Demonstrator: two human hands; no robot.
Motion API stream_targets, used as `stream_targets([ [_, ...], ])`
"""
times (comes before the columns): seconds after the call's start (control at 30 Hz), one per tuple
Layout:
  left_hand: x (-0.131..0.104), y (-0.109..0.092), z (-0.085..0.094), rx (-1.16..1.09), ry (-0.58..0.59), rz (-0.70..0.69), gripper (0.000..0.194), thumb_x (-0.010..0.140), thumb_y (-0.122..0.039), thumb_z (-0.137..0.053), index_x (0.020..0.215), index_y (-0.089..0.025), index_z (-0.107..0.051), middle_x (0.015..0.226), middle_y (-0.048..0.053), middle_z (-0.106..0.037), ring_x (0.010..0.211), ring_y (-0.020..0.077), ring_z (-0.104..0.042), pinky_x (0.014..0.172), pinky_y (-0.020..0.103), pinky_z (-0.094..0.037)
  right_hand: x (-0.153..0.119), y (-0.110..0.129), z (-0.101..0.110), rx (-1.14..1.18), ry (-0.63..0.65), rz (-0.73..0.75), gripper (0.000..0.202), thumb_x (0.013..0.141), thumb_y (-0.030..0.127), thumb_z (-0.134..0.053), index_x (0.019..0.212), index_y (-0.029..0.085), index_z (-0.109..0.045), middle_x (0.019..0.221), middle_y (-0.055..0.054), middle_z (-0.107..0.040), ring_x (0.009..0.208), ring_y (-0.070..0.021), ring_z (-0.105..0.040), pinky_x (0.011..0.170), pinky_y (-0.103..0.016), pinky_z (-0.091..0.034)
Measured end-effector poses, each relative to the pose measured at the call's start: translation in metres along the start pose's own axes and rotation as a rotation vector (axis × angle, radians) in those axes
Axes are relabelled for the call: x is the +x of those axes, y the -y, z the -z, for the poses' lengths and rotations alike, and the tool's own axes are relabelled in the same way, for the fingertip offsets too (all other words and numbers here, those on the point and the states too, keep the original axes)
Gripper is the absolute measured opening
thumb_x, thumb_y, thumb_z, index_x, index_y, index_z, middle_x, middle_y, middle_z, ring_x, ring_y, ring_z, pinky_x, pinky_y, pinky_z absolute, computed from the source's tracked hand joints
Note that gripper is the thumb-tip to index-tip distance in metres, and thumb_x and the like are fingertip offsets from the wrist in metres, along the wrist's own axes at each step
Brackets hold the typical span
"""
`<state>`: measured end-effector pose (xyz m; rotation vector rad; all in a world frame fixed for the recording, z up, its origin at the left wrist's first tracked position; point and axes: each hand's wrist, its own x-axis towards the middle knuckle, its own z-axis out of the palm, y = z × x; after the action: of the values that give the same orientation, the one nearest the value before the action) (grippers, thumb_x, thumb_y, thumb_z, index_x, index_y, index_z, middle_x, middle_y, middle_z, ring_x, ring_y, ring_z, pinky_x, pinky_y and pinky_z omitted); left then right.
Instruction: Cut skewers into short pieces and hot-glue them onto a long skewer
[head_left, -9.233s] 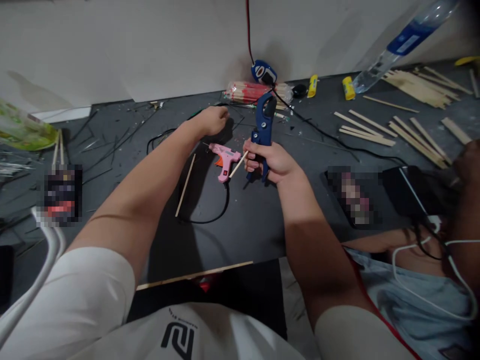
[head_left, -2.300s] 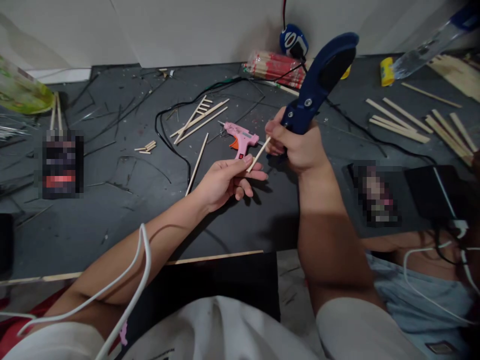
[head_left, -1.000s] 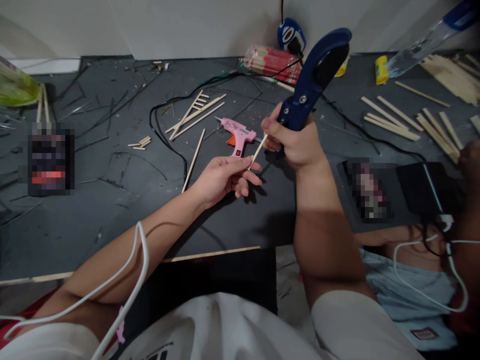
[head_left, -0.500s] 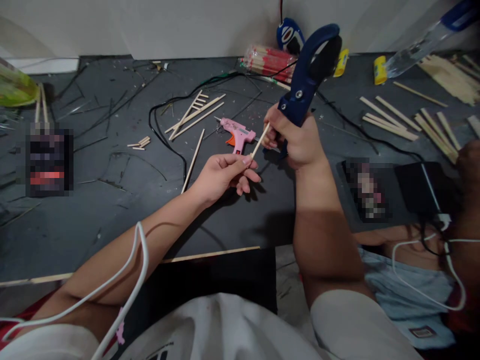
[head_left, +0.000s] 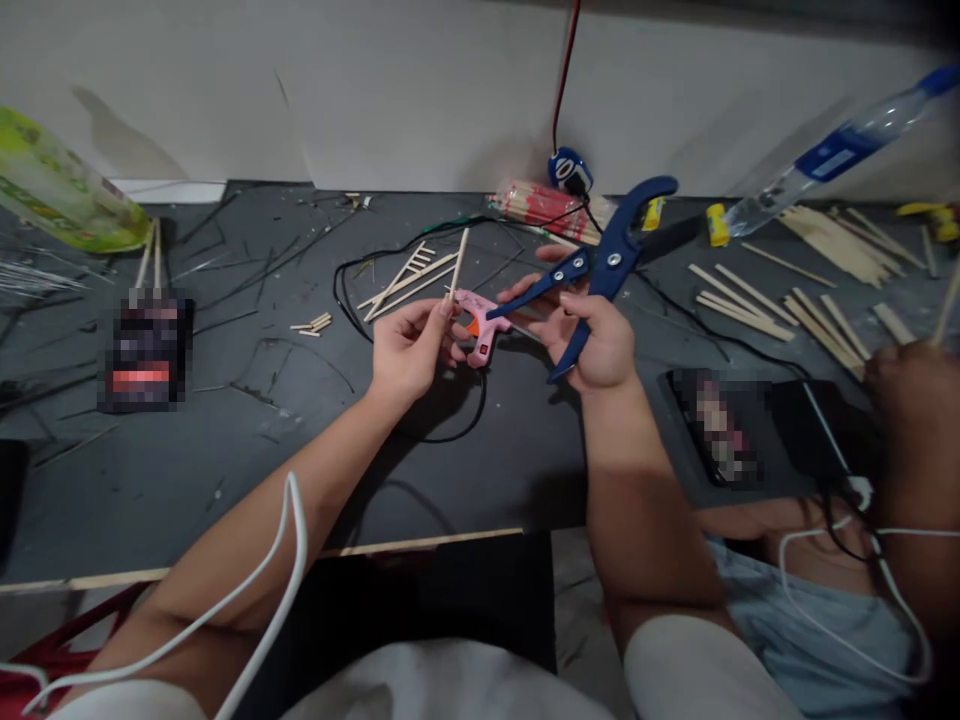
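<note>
Between the thumb and fingers of my left hand (head_left: 412, 345) is a thin wooden stick (head_left: 460, 262), pointing up and away from me. My right hand (head_left: 600, 335) holds the blue cutter (head_left: 616, 255), whose handles are spread apart; its fingers are partly hidden behind the tool. The pink glue gun (head_left: 487, 325) lies on the dark table between my hands, its orange trigger beside my left fingertips. Just beyond my left hand, several sticks (head_left: 416, 283) lie crossed, with short pieces laid like rungs.
Short sticks (head_left: 315, 325) and a phone (head_left: 150, 350) lie left. A green bottle (head_left: 67, 190) leans there. At right are loose sticks (head_left: 742, 300), another phone (head_left: 712, 425), a black box (head_left: 821, 425), a clear bottle (head_left: 840, 150) and another person's hand (head_left: 915, 390). Black cable crosses the table.
The view has tilted up. My left hand has moved left with the stick, away from my right hand. The cutter has turned to the right and its handles have spread.
</note>
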<state>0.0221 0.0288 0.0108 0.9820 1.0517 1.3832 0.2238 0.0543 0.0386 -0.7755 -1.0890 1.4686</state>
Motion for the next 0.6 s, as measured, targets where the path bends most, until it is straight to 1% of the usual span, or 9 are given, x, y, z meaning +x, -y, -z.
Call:
stream_targets([
  [0.07,0.0,0.0,0.0,0.017,-0.019,-0.023,0.032,0.093,-0.05,-0.074,0.091,-0.018,-0.073,0.073,0.002,-0.076,0.051,0.009,-0.065,0.05,0.022,-0.052,0.001,-0.005,-0.001,0.021,0.004,-0.044,0.029,0.082,0.044,-0.072,0.106,0.028,-0.066,0.092,-0.002,-0.076,0.083,-0.0234,-0.075,0.069,-0.037,-0.06],
  [0.13,-0.002,0.0,-0.002,0.035,-0.039,-0.049,0.03,0.094,-0.048,-0.074,0.091,-0.018,-0.073,0.073,0.002,-0.075,0.053,0.0087,-0.065,0.052,0.022,-0.053,0.004,-0.012,0.0,0.004,-0.049,-0.077,0.03,0.083,0.049,-0.074,0.101,0.026,-0.068,0.073,0.0,-0.071,0.064,-0.0199,-0.07,0.059,-0.033,-0.056],
  [0.2,-0.004,-0.001,-0.003,0.039,-0.035,-0.063,0.029,0.094,-0.047,-0.074,0.09,-0.018,-0.074,0.072,0.002,-0.074,0.052,0.0083,-0.063,0.053,0.022,-0.053,0.005,-0.017,0.001,-0.016,-0.133,-0.101,0.033,0.086,0.057,-0.071,0.084,0.025,-0.065,0.053,0.004,-0.057,0.044,-0.0151,-0.055,0.047,-0.03,-0.047],
  [0.27,-0.007,-0.002,-0.005,0.036,-0.009,-0.06,0.028,0.094,-0.046,-0.074,0.09,-0.018,-0.074,0.068,0.001,-0.073,0.051,0.0078,-0.062,0.053,0.022,-0.052,0.007,-0.019,0.003,-0.03,-0.203,-0.111,0.048,0.088,0.069,-0.063,0.069,0.026,-0.056,0.044,0.006,-0.044,0.035,-0.012,-0.041,0.041,-0.029,-0.04],
  [0.3,-0.009,-0.002,-0.006,0.03,0.005,-0.057,0.029,0.094,-0.046,-0.075,0.09,-0.018,-0.075,0.067,0.0,-0.072,0.05,0.0074,-0.061,0.053,0.021,-0.052,0.008,-0.018,0.003,-0.034,-0.23,-0.102,0.053,0.088,0.074,-0.06,0.066,0.026,-0.053,0.044,0.006,-0.042,0.035,-0.0118,-0.04,0.04,-0.029,-0.04],
  [0.33,-0.01,-0.002,-0.007,0.022,0.016,-0.056,0.029,0.093,-0.047,-0.076,0.089,-0.018,-0.075,0.065,0.0,-0.071,0.049,0.0071,-0.061,0.052,0.021,-0.051,0.008,-0.017,0.004,-0.037,-0.247,-0.092,0.055,0.087,0.077,-0.058,0.067,0.026,-0.053,0.046,0.005,-0.045,0.037,-0.0125,-0.043,0.041,-0.03,-0.042],
  [0.4,-0.011,0.0,-0.008,0.002,0.03,-0.06,0.034,0.09,-0.051,-0.079,0.088,-0.017,-0.076,0.063,-0.001,-0.07,0.047,0.0067,-0.06,0.05,0.02,-0.05,0.009,-0.015,0.006,-0.033,-0.258,-0.075,0.054,0.084,0.079,-0.056,0.076,0.026,-0.06,0.057,0.002,-0.056,0.048,-0.0156,-0.056,0.048,-0.031,-0.05],
  [0.5,-0.009,0.005,-0.009,-0.013,0.032,-0.095,0.044,0.083,-0.059,-0.082,0.087,-0.016,-0.076,0.061,0.0,-0.069,0.044,0.007,-0.059,0.046,0.02,-0.049,0.009,-0.013,0.007,-0.004,-0.231,-0.1,0.055,0.084,0.076,-0.051,0.09,0.024,-0.067,0.073,-0.003,-0.067,0.068,-0.0204,-0.069,0.059,-0.034,-0.058],
  [0.6,-0.004,0.01,-0.007,0.0,0.026,-0.144,0.048,0.082,-0.062,-0.081,0.087,-0.015,-0.076,0.06,0.0,-0.07,0.042,0.0073,-0.059,0.044,0.02,-0.049,0.007,-0.013,0.009,-0.019,-0.199,-0.131,0.053,0.086,0.07,-0.051,0.095,0.022,-0.071,0.079,-0.005,-0.07,0.078,-0.0217,-0.072,0.068,-0.035,-0.061],
])
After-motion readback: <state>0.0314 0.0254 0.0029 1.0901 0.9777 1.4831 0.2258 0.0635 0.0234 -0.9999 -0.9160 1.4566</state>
